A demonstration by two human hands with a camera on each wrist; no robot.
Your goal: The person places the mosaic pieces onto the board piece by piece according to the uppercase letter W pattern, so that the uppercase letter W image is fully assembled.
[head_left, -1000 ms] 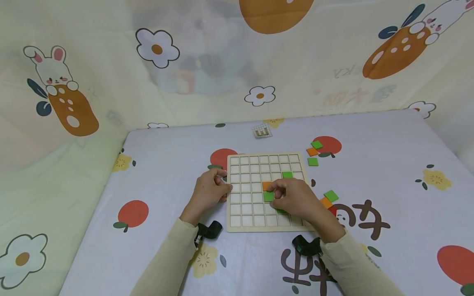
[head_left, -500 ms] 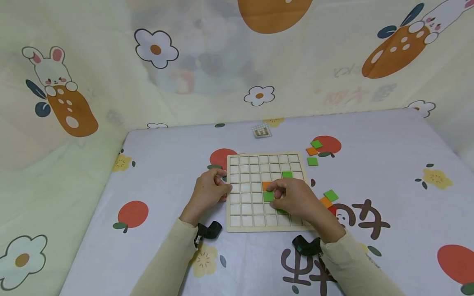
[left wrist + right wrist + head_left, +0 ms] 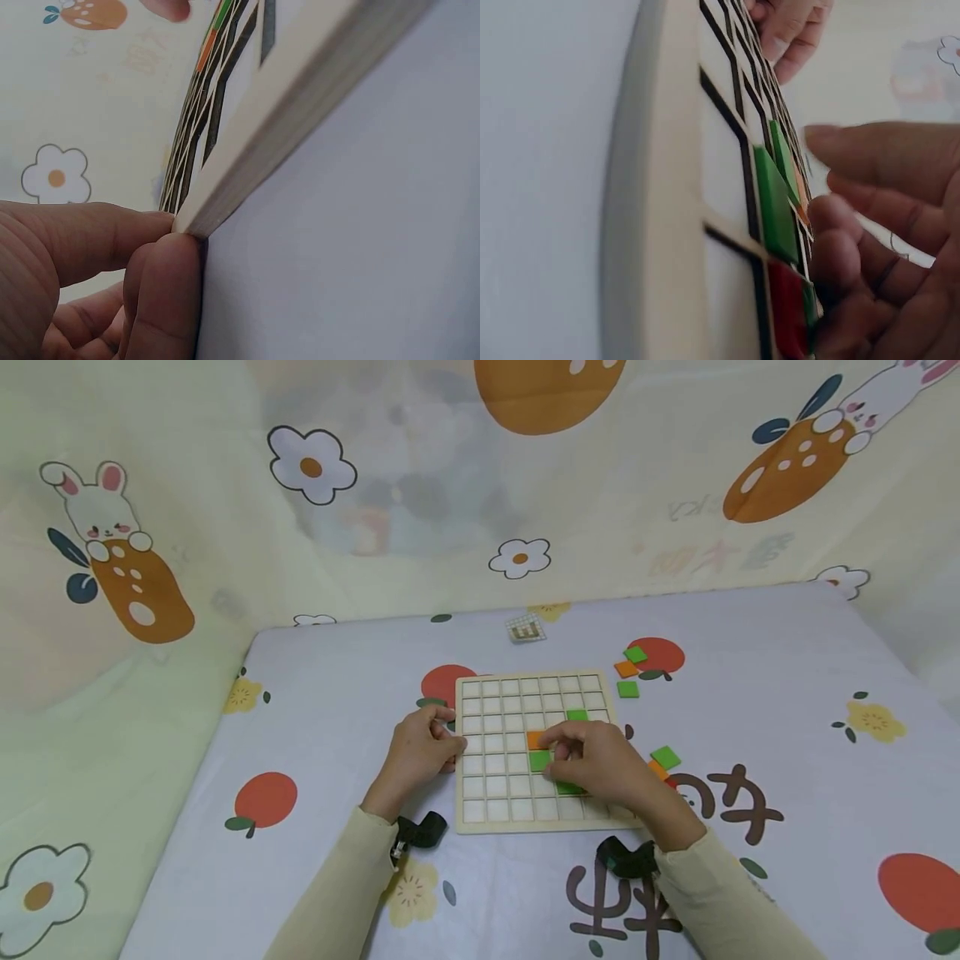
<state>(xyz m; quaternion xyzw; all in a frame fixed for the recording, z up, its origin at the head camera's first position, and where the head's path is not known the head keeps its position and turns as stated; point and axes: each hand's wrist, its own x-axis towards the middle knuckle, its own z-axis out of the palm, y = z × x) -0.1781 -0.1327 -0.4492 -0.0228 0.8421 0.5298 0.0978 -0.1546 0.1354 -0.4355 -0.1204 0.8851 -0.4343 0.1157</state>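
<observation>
A pale wooden grid board (image 3: pixel 525 829) lies on the table. At its left edge my left hand (image 3: pixel 422 743) holds the rim; the left wrist view shows a thumb and fingertip (image 3: pixel 169 255) right at the corner of the frame. My right hand (image 3: pixel 600 756) is over the board, fingers bent and spread, with nothing visible between them. Close by its fingertips sit an orange tile (image 3: pixel 535 741) and a green tile (image 3: pixel 540 761). Another green tile (image 3: pixel 577 715) lies farther up the grid. A red tile (image 3: pixel 786 307) shows in the right wrist view, partly hidden from the head by my hand.
Right of the board lie a loose green tile (image 3: pixel 665 757) and an orange tile (image 3: pixel 657 770). Farther back are another orange tile (image 3: pixel 626 669) and green ones. A small patterned card (image 3: pixel 526 628) rests behind the board. A patterned cloth wall (image 3: pixel 420 577) rises beyond.
Both hands stay in place on and over the board. The head view has shifted slightly; no tile has visibly moved.
</observation>
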